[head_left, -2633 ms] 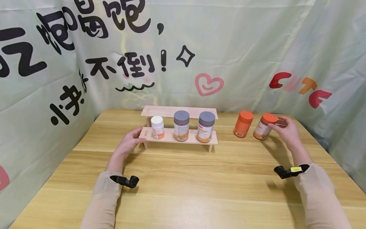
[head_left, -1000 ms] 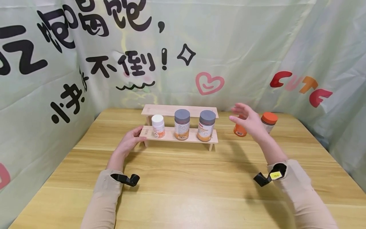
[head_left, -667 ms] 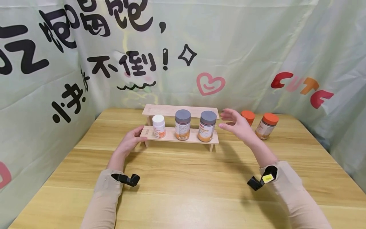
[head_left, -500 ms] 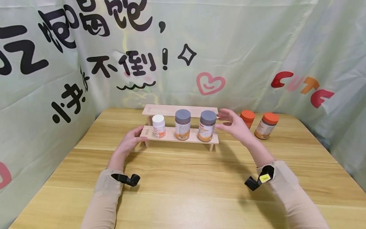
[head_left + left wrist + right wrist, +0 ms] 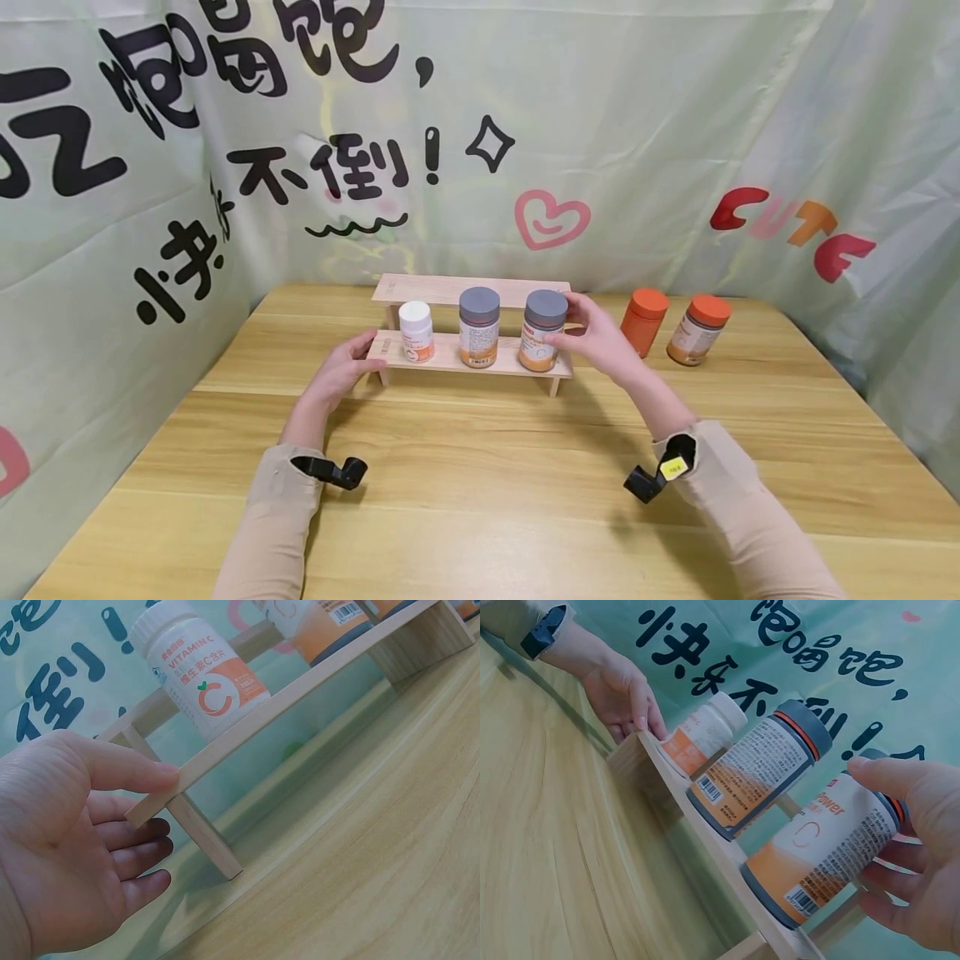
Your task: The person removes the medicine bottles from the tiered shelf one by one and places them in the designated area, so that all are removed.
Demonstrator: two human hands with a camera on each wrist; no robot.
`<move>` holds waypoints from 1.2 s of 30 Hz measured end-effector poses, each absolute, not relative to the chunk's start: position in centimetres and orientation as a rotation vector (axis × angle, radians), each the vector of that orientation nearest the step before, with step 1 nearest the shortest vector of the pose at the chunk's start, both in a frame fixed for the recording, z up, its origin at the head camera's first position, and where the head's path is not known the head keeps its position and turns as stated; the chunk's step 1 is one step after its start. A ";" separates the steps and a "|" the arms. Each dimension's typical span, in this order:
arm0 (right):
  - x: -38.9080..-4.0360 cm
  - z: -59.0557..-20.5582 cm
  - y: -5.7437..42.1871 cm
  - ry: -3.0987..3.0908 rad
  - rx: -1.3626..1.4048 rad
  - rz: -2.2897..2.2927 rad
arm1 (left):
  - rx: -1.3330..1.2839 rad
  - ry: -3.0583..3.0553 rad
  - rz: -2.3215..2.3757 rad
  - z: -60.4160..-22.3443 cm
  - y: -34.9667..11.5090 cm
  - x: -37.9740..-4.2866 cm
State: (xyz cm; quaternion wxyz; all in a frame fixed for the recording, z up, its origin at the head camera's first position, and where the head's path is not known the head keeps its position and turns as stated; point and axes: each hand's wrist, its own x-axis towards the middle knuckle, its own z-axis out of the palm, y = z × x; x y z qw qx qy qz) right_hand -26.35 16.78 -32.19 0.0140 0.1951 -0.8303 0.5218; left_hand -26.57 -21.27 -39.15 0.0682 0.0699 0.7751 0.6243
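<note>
A two-tier wooden rack [image 5: 450, 367] stands on the table, its lower shelf bearing a white-capped vitamin C bottle [image 5: 416, 333] and two grey-lidded bottles. At the rack's left end, my left hand [image 5: 337, 368] pinches the lower shelf, thumb on its edge and fingers at the far side and below. My right hand [image 5: 600, 340] holds the right grey-lidded bottle [image 5: 817, 840], with the thumb on its near side and the other fingers curled behind. That bottle stands on the shelf. The middle grey-lidded bottle [image 5: 754, 769] is upright beside it, untouched.
Right of the rack, an all-orange bottle [image 5: 642, 321] and an orange-lidded bottle with a pale label [image 5: 693, 336] stand on the wooden table [image 5: 480, 483]. A printed cloth backdrop [image 5: 637, 150] hangs behind and to the sides.
My right hand has left the orange-lidded bottle at the right, moved left past the all-orange bottle and taken hold of the right grey-lidded bottle. The left hand stays at the rack.
</note>
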 end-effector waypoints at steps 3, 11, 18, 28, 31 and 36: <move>-26.4 -32.3 16.5 -2.583 0.591 1.602 | 0.208 2.324 1.890 -39.2 -21.3 -26.6; -26.7 -32.5 15.9 -2.600 0.536 1.535 | 0.208 2.298 1.910 -39.2 -21.2 -26.3; -26.6 -32.6 15.8 -2.602 0.493 1.535 | 0.200 2.290 1.920 -39.2 -21.2 -26.4; -26.0 -32.3 16.6 -2.611 0.434 1.529 | 0.207 2.285 1.916 -39.2 -21.2 -26.6; -25.9 -32.1 17.1 -2.600 0.426 1.527 | 0.201 2.287 1.922 -39.2 -21.3 -26.7; -25.7 -31.8 18.3 -2.597 0.403 1.510 | 0.188 2.289 1.918 -39.2 -21.4 -26.8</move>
